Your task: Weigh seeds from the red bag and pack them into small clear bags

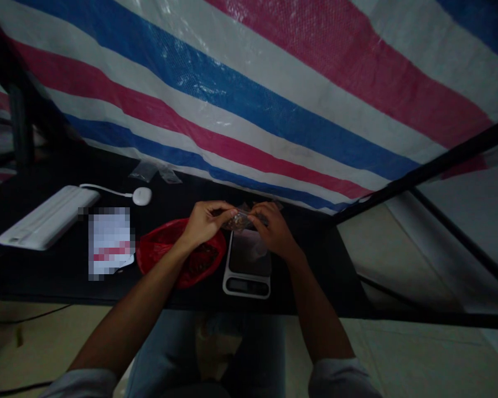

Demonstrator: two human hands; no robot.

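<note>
Pinching the clear bag [238, 222] near its top, left hand [206, 222] and right hand [273, 226] (best kept level) by the scale [249, 262].

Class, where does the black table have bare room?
On the black table, bare patches lie between right forearm and right edge, and in front of the long white object. Crowded: the red plastic bag beside the white digital scale, under left hand and right hand.

Left of the scale [249, 266], a red bag [153, 246] blocks; behind, a striped sheet [269, 135]. Right, past the right hand [270, 225], is room.
</note>
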